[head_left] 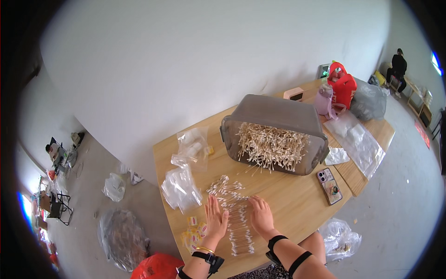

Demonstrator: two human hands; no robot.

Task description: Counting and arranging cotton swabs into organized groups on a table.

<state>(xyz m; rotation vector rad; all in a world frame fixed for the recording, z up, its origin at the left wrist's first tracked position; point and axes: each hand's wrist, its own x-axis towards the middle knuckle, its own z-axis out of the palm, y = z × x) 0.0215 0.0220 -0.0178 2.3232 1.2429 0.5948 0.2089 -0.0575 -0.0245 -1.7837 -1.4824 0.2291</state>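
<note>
Between my hands lies a column of cotton swabs [239,227], set side by side across the wooden table. At its far end is a looser, crisscrossed heap of swabs [226,186]. My left hand [215,217] lies along the left ends of the column, fingers stretched out and pointing away from me. On the other side my right hand [261,215] has its fingers extended, the tips at the right ends of the swabs. Neither hand grips anything. Beyond them a grey plastic bin [283,113] rests on its side, its opening towards me, with a large pile of cotton swabs [272,146] inside.
Clear plastic bags [181,188] and small yellow-white packets [193,235] lie left on the table [297,204]. A phone [330,186] sits right, near a flat plastic sheet [355,139], a lilac bottle [324,100] and a red bag [342,88]. Bagged bundles [121,237] stand on the floor.
</note>
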